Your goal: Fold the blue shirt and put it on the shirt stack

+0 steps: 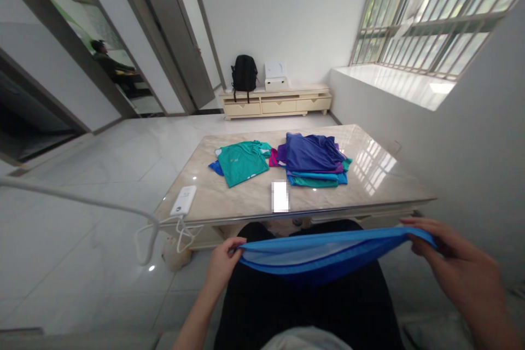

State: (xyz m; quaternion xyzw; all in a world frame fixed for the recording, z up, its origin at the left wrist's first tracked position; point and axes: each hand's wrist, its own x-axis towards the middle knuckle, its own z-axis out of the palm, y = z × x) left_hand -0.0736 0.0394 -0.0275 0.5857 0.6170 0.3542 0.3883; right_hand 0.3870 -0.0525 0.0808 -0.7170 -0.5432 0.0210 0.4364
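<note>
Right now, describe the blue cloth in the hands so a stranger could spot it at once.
From the marble-topped table, come back past its near edge to the person's lap. There a bright blue garment is stretched between the left hand and the right hand. Unlike the teal shirt and the stacked clothes on the table, it is held up.

Bright daylight from barred window (426,27), glare on marble tabletop (371,167), warped edges

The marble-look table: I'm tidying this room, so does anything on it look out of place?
The white device at the near-left corner of the table trails a cable over the edge, and the stacked shirts sit unevenly, purple and teal layers poking out.
</note>
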